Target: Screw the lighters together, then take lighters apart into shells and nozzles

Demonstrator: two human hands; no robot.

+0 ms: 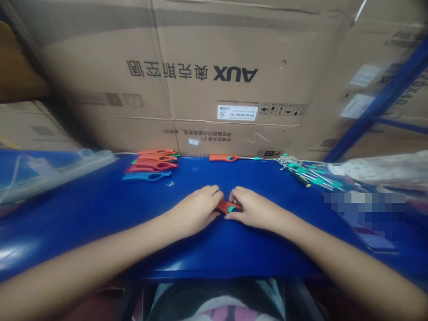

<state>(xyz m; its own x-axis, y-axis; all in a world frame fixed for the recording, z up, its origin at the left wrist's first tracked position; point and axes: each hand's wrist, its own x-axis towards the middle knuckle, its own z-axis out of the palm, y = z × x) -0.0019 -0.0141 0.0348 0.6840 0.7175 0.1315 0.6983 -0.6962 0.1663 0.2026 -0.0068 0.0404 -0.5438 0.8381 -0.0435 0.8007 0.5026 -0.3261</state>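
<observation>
Between my two hands, over the middle of the blue table, is a red-orange plastic handle (226,206) with a teal trigger part. My left hand (203,207) is closed round its left end. On the other side, the fingers of my right hand (249,207) pinch its right end. Further back lies an orange lighter-like handle (219,158) with a thin metal rod. Several orange, red and blue handles (152,166) are piled at the back left. At the back right is a heap of metal rods with teal parts (310,174).
Tiny metal pieces (170,183) lie beside the handle pile. A large cardboard box (200,40) stands behind the blue table (234,263). Clear plastic bags (76,167) are at the left. Patterned cloth (384,171) and a phone-like flat object (374,236) are at the right.
</observation>
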